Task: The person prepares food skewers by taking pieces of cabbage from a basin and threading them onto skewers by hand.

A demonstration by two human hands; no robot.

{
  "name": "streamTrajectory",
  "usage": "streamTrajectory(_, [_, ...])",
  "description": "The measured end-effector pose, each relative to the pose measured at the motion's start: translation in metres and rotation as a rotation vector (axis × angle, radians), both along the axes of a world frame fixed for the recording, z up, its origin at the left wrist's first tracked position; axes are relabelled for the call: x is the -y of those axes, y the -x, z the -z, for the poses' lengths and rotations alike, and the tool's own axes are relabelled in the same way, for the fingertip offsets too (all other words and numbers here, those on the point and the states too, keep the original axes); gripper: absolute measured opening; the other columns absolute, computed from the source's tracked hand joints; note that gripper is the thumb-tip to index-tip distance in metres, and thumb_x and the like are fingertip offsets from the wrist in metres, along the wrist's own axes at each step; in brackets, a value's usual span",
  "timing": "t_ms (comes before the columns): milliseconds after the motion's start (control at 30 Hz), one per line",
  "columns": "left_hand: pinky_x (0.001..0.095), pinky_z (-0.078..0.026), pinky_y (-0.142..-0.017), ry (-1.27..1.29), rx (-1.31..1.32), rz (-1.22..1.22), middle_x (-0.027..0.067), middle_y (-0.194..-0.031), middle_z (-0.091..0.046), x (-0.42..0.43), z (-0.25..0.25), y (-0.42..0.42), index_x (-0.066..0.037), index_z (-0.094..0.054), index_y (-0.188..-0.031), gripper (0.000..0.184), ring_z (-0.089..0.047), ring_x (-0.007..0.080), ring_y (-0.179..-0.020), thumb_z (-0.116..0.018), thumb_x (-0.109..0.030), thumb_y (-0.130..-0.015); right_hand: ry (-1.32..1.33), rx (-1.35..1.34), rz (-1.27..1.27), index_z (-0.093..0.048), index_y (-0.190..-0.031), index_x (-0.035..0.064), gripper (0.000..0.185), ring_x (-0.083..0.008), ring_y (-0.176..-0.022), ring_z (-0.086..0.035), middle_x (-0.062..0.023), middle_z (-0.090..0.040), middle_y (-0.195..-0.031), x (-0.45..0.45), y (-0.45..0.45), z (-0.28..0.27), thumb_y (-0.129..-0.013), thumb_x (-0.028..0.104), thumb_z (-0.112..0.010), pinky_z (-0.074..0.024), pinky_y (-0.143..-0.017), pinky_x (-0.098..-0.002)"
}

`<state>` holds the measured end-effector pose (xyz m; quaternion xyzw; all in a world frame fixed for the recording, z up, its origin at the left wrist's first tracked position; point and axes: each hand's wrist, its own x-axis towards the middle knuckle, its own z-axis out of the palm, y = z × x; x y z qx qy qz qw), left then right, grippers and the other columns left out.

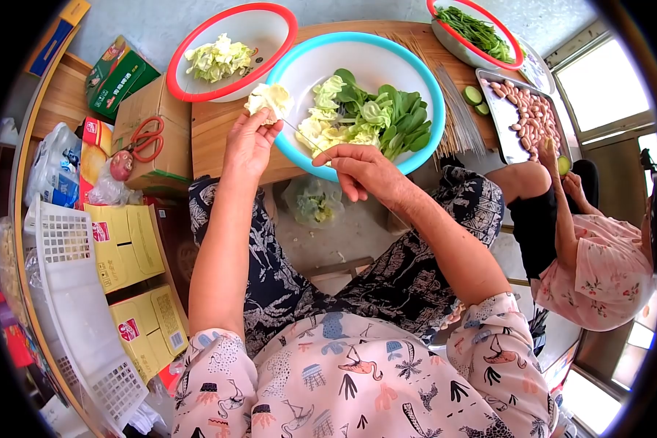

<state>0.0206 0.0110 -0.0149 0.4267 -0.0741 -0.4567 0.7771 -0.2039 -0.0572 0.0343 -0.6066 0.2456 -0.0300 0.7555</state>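
My left hand pinches a pale cabbage leaf between thumb and fingers, just left of a blue-rimmed bowl. From that leaf a thin skewer slants down to my right hand, whose fingers close on it over the bowl's near rim. Whether the tip has pierced the leaf is too small to tell. The blue-rimmed bowl holds torn cabbage leaves on its left side and green leafy vegetables on its right.
Behind stand a red-rimmed bowl with cabbage and another bowl of green stalks. Loose skewers lie right of the blue-rimmed bowl. A tray holds small sausages, near a co-worker's hands. Scissors rest on a carton at left.
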Motion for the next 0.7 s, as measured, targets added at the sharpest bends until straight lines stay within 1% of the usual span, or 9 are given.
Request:
streamTrajectory(67, [0.0282, -0.052, -0.077, -0.008, 0.017, 0.023, 0.0068, -0.108, -0.058, -0.0002, 0.0003, 0.0009, -0.005, -0.053, -0.112, 0.028, -0.058, 0.0154, -0.094, -0.059, -0.003, -0.085, 0.003, -0.01, 0.005, -0.06, -0.106, 0.0038, 0.025, -0.0051, -0.039, -0.038, 0.0016, -0.045, -0.046, -0.0008, -0.0005, -0.0017, -0.092, 0.015, -0.043, -0.0309, -0.041, -0.0199])
streamTrajectory(333, [0.028, -0.052, -0.077, -0.003, 0.018, 0.018, 0.0069, -0.108, -0.058, 0.0007, -0.0008, 0.0026, -0.005, -0.052, -0.113, 0.029, -0.058, 0.0153, -0.094, -0.059, -0.002, -0.084, -0.007, -0.009, 0.009, -0.059, -0.107, 0.0034, 0.025, -0.0053, -0.04, -0.038, 0.0012, -0.045, -0.047, -0.0018, -0.0009, -0.0022, -0.092, 0.015, -0.042, -0.0305, -0.041, -0.0199])
streamTrajectory(400, [0.0282, -0.052, -0.078, 0.005, 0.021, 0.024, 0.0071, -0.108, -0.058, 0.0011, -0.0022, 0.0035, -0.005, -0.052, -0.113, 0.03, -0.058, 0.0155, -0.094, -0.059, -0.001, -0.084, -0.01, 0.011, -0.002, -0.059, -0.106, 0.0024, 0.026, -0.0054, -0.04, -0.043, 0.0001, -0.048, -0.049, 0.0, -0.0001, 0.0004, -0.091, 0.014, -0.04, -0.034, -0.04, -0.0201])
streamTrajectory(533, [0.0288, -0.052, -0.079, 0.011, 0.064, 0.045, 0.0074, -0.108, -0.058, 0.0025, -0.0041, 0.0051, -0.005, -0.051, -0.114, 0.032, -0.059, 0.016, -0.094, -0.059, 0.001, -0.084, -0.011, 0.016, 0.007, -0.059, -0.105, 0.0021, 0.026, -0.0056, -0.04, -0.043, -0.0003, -0.049, -0.049, -0.0003, 0.0002, 0.0013, -0.091, 0.014, -0.04, -0.0338, -0.04, -0.0204])
streamTrajectory(600, [0.029, -0.052, -0.079, 0.007, 0.07, 0.043, 0.0075, -0.108, -0.058, 0.0028, -0.004, 0.0052, -0.005, -0.05, -0.115, 0.032, -0.059, 0.0161, -0.094, -0.059, 0.001, -0.084, -0.007, -0.004, 0.021, -0.058, -0.107, 0.0019, 0.027, -0.0059, -0.039, -0.038, 0.0004, -0.045, -0.047, -0.0016, -0.0004, -0.0002, -0.093, 0.014, -0.039, -0.0308, -0.04, -0.0204])
streamTrajectory(700, [0.0286, -0.052, -0.078, -0.004, 0.076, 0.043, 0.0074, -0.108, -0.058, 0.0025, -0.005, 0.0059, -0.005, -0.05, -0.115, 0.033, -0.059, 0.016, -0.094, -0.059, 0.001, -0.084, -0.008, -0.001, 0.022, -0.058, -0.107, 0.0017, 0.027, -0.006, -0.039, -0.038, 0.0003, -0.045, -0.047, -0.0016, -0.0004, 0.0006, -0.093, 0.014, -0.039, -0.0307, -0.04, -0.0205])
